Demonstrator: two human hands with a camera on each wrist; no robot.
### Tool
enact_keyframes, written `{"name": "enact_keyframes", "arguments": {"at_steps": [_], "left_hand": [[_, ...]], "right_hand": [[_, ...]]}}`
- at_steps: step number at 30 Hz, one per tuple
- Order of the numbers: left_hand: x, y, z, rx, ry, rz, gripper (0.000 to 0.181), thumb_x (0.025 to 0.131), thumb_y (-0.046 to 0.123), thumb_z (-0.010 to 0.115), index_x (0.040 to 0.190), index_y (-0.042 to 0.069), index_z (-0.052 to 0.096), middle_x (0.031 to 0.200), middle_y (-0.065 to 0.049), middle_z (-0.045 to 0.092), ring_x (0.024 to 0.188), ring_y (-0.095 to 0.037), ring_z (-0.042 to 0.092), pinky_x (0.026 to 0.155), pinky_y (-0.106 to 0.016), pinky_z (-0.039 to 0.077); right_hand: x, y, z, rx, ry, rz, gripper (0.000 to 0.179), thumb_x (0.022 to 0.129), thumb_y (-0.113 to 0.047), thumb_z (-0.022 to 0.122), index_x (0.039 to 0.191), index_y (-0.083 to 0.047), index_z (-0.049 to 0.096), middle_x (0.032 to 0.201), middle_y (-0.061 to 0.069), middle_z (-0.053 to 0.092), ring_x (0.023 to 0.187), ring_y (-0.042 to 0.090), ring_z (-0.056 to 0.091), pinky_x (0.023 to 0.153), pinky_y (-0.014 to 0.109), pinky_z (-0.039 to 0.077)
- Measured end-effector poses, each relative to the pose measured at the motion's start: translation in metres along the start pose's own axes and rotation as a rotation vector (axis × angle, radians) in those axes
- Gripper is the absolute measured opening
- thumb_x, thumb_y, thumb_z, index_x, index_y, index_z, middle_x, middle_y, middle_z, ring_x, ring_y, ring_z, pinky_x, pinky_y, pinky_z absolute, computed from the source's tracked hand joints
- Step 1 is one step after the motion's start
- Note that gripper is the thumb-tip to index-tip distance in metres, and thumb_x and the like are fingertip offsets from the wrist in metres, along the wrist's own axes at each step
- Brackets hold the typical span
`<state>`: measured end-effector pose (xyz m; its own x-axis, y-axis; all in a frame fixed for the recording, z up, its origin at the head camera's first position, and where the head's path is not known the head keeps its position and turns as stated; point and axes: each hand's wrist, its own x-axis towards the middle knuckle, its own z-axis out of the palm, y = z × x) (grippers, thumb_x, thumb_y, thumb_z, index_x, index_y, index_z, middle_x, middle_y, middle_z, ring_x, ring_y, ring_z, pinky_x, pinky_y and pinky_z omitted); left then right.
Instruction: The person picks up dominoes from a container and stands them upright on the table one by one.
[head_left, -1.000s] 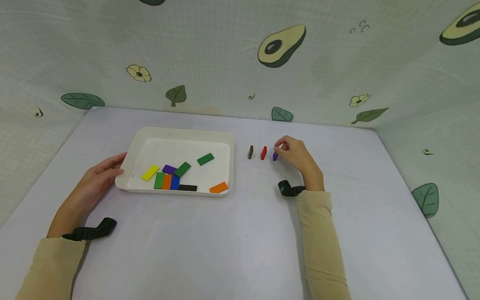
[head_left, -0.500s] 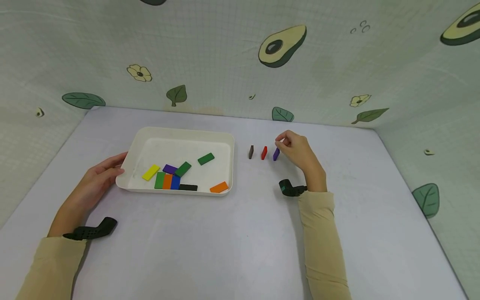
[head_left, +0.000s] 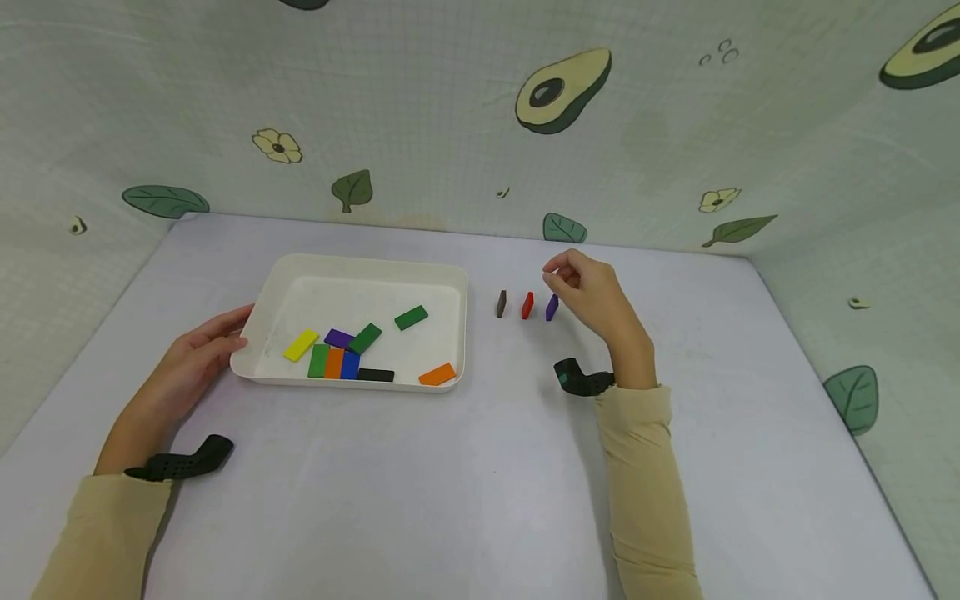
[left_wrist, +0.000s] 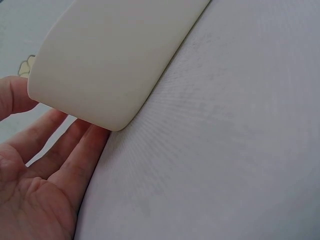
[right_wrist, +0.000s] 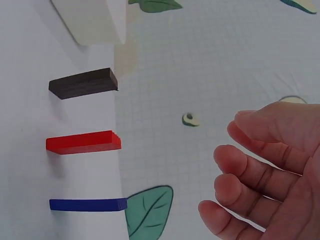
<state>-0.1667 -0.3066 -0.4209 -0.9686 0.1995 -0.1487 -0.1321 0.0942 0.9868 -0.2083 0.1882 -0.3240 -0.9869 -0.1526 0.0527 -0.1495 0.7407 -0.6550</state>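
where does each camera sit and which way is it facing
Head: on the head, facing forward and down at the table, white tray and printed cloth; left grip, right grip and both sleeves show.
Left wrist: on the left wrist, facing the white tray's outer corner; only the left grip shows.
Right wrist: on the right wrist, facing the dark block, red block and purple block; only the right grip shows.
Shared: head and right wrist both show those blocks, the right grip and at least a corner of the white tray.
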Motion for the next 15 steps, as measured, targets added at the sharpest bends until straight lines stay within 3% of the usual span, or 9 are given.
{"name": "enact_keyframes", "arguments": {"at_steps": [15], "left_hand": [[0.000, 0.000, -0.001, -0.032, -0.009, 0.009, 0.054, 0.097, 0.017, 0.049, 0.147, 0.015, 0.028, 0.141, 0.009, 0.036, 0.110, 0.013, 0.045, 0.084, -0.003, 0.039]], "right_hand": [[-0.006, -0.029, 0.007, 0.042, -0.045, -0.107, 0.020, 0.092, -0.019, 0.056, 0.107, -0.007, 0.060, 0.096, 0.005, 0.062, 0.087, 0.018, 0.055, 0.079, 0.032, 0.047]]}}
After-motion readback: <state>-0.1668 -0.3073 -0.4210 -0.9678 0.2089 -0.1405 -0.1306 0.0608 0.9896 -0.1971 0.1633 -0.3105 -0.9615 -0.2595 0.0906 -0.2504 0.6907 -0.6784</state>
